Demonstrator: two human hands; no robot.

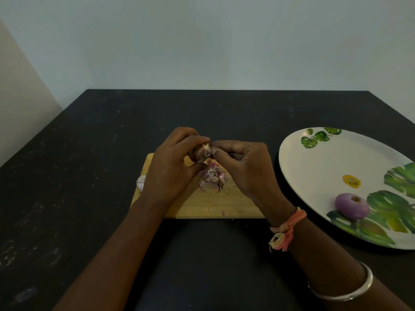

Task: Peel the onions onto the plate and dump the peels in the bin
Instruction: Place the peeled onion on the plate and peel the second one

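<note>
The left hand (173, 167) holds a small onion (200, 154) above the far edge of the chopping board (224, 205), its fingers (190, 140) curled round the bulb. The right hand (244, 167) meets it from 3 o'clock, thumb and forefinger pinched narrow on a flap of dry skin at the onion's end. Most of the brown skin looks to be on, so this seems an early point in peeling this bulb.

Directly below, at 6 o'clock of the onion, a small heap of peels (212, 178) lies on the board. A pale bulb (141, 181) sits at the board's 9 o'clock edge, half hidden by the left wrist; I cannot tell whether it is an onion. The plate (325, 167) lies on the desk (89, 153) at 3 o'clock of the board, with one peeled onion (351, 206) on its near part. No bin is in view.

To do this step well, I would pull the flap down the bulb's side in one long strip rather than tearing it off short, turning the onion in the left hand between pulls. Keeping the work over the heap should let the scraps drop together, which makes them easier to gather for the bin.
</note>
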